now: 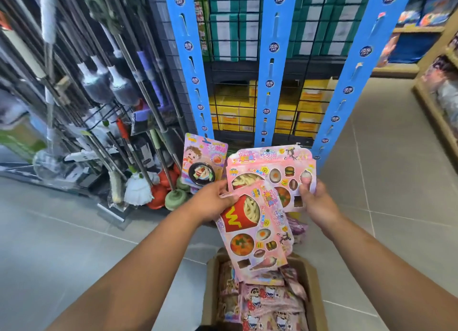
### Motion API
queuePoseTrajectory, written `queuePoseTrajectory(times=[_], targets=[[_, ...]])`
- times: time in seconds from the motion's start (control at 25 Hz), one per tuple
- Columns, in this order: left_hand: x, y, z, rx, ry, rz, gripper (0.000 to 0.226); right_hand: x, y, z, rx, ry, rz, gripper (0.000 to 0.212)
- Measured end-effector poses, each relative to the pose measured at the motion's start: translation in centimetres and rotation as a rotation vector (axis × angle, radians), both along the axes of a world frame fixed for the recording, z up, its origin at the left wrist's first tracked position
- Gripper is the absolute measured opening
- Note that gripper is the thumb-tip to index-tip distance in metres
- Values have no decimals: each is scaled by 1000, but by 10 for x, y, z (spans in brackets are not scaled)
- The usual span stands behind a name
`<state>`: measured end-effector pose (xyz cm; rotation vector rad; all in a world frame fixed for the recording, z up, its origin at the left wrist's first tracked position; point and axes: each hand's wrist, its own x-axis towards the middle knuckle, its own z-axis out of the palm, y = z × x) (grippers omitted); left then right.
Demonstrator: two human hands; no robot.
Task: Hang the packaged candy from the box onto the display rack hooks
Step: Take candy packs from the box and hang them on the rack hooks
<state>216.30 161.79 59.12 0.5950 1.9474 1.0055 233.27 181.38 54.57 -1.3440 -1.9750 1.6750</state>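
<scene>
Holding the upper pink candy pack (272,174) upright, long axis vertical, hang hole topmost, just below the middle blue hook strip (272,83); right hand (316,202) pinching its lower right corner, nearer the strip; left hand (213,202) clutching the tilted fries pack (257,229); hovering above the open box (309,293); lifting upward likely next.
</scene>
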Motion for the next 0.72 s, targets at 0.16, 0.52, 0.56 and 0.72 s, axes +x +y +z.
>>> queuePoseTrajectory(times=[0.16,0.52,0.56,0.72], targets=[[-18,12,-11,-4,8,18,31,-20,11,-8,-5,-53,-14,34],[-81,40,-29,-20,26,-94,37,-65,13,-26,-36,-78,-167,37],[-85,41,-31,-21,20,-95,38,-68,13,-28,-35,-85,-178,35],[-96,50,-38,-25,-14,-107,41,-76,11,-29,-8,-94,-225,34]])
